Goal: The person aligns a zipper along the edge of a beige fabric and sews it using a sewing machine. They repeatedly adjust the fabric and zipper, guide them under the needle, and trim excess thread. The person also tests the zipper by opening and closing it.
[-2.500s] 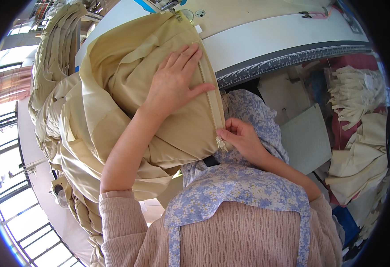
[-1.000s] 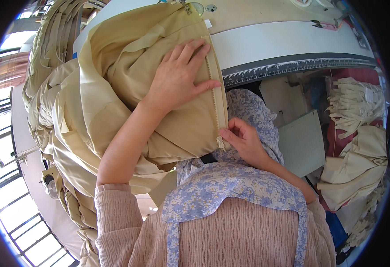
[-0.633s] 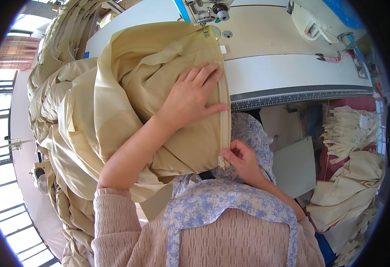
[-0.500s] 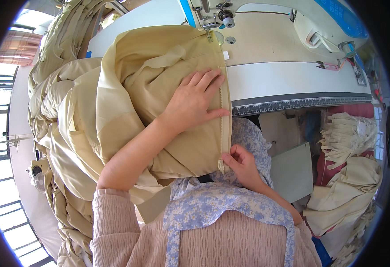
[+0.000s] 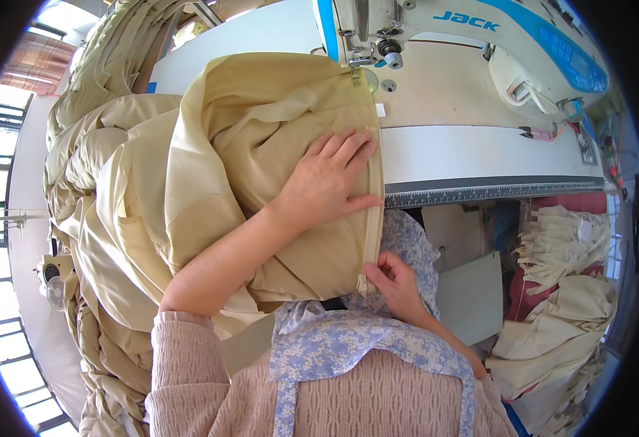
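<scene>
A large piece of beige fabric [image 5: 261,160] lies over the table edge and my lap, its far right corner under the presser foot [image 5: 356,76] of a sewing machine [image 5: 436,29]. Along the fabric's right edge runs a beige zipper [image 5: 372,197], its slider [image 5: 362,282] at the near end. My left hand [image 5: 324,177] rests flat on the cloth with fingers spread, fingertips and thumb by the zipper. Lower down, my right hand [image 5: 398,285] pinches the zipper edge between thumb and fingers, just beside the slider.
More beige fabric [image 5: 115,197] is heaped on the left. A ruler strip [image 5: 494,191] edges the white table [image 5: 472,149]. Small pink-handled snips [image 5: 541,134] lie at the right. Below are bundled zippers [image 5: 563,237] and folded beige cloth [image 5: 559,320].
The view has shifted slightly, so everything sits a little lower in the picture. Both hands keep their places on the fabric and zipper.
</scene>
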`<state>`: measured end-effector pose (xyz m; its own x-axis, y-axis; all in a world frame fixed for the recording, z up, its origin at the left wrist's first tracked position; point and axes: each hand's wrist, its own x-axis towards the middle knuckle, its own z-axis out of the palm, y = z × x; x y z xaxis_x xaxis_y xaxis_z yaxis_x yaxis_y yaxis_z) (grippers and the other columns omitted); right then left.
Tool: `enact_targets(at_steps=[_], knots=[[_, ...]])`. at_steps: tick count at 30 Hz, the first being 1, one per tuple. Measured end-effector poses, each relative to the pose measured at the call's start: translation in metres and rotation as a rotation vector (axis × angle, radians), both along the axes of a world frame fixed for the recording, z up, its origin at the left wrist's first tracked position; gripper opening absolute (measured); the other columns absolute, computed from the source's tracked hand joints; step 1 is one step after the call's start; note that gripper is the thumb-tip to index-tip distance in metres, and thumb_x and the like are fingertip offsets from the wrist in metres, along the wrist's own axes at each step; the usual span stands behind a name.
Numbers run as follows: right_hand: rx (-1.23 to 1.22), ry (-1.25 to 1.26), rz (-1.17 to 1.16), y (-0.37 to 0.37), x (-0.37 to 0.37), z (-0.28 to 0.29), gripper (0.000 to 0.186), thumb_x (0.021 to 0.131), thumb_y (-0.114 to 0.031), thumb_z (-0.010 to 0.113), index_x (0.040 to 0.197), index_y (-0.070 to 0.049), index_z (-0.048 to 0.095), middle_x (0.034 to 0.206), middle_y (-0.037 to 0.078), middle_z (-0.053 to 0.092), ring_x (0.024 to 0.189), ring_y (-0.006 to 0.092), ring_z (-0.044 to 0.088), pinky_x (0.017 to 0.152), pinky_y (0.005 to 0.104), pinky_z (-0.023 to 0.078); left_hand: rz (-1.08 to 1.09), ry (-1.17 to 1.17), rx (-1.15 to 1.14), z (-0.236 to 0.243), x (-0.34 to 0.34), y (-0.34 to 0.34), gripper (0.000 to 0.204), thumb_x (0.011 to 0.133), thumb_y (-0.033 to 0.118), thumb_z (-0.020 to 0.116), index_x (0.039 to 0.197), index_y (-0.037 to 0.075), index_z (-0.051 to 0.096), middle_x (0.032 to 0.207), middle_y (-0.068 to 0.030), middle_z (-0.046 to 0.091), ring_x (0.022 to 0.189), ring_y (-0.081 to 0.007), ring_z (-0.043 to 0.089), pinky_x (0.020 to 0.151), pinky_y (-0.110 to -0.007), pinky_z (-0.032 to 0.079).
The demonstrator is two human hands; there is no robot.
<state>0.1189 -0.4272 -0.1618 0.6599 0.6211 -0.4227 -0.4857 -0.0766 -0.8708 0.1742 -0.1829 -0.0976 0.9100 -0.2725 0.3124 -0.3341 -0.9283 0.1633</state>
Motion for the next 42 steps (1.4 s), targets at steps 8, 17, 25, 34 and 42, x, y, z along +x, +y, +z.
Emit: enact_targets(at_steps=[8, 17, 25, 34, 42], knots=[[-0.004, 0.003, -0.012, 0.0, -0.001, -0.002, 0.02, 0.101, -0.017, 0.069, 0.09, -0.005, 0.058, 0.075, -0.006, 0.056, 0.068, 0.0016, 0.046, 0.058, 0.0209, 0.037, 0.001, -0.015, 0.003, -0.001, 0.0, -0.001, 0.08, 0.081, 0.05, 0.078, 0.14, 0.002, 0.055, 0.143, -0.0103, 0.052, 0.125, -0.0335, 0.054, 0.103, -0.045, 0.048], [-0.02, 0.01, -0.005, -0.002, -0.001, -0.007, 0.019, 0.099, -0.018, 0.071, 0.092, -0.004, 0.06, 0.08, -0.002, 0.064, 0.07, 0.0027, 0.053, 0.06, 0.0217, 0.042, -0.007, -0.023, 0.002, -0.003, 0.002, -0.001, 0.08, 0.081, 0.051, 0.078, 0.14, 0.002, 0.055, 0.143, -0.0111, 0.052, 0.126, -0.0338, 0.054, 0.105, -0.047, 0.047], [-0.27, -0.846, -0.031, 0.009, 0.108, 0.073, 0.016, 0.098, -0.017, 0.071, 0.098, -0.001, 0.067, 0.085, 0.007, 0.068, 0.068, 0.0123, 0.063, 0.063, 0.027, 0.051, 0.021, 0.021, 0.012, 0.002, -0.002, 0.0, 0.082, 0.082, 0.055, 0.075, 0.14, -0.001, 0.054, 0.142, -0.0138, 0.051, 0.13, -0.0346, 0.051, 0.111, -0.048, 0.042], [-0.444, -1.098, 0.002, 0.128, 0.274, 0.053, 0.025, 0.086, -0.027, 0.072, 0.098, -0.005, 0.07, 0.091, 0.01, 0.072, 0.083, 0.0294, 0.066, 0.079, 0.0427, 0.052, 0.003, 0.041, 0.002, 0.002, 0.001, 0.001, 0.084, 0.083, 0.056, 0.073, 0.138, -0.004, 0.054, 0.141, -0.0156, 0.051, 0.131, -0.0341, 0.05, 0.112, -0.05, 0.041], [-0.408, -1.218, 0.122, 0.151, 0.302, 0.034, 0.028, 0.085, -0.034, 0.068, 0.092, -0.007, 0.072, 0.091, 0.01, 0.075, 0.094, 0.0315, 0.068, 0.088, 0.0441, 0.047, 0.002, 0.059, -0.005, 0.004, 0.002, 0.002, 0.084, 0.083, 0.056, 0.073, 0.139, -0.004, 0.053, 0.143, -0.0161, 0.05, 0.131, -0.0347, 0.049, 0.112, -0.05, 0.041]])
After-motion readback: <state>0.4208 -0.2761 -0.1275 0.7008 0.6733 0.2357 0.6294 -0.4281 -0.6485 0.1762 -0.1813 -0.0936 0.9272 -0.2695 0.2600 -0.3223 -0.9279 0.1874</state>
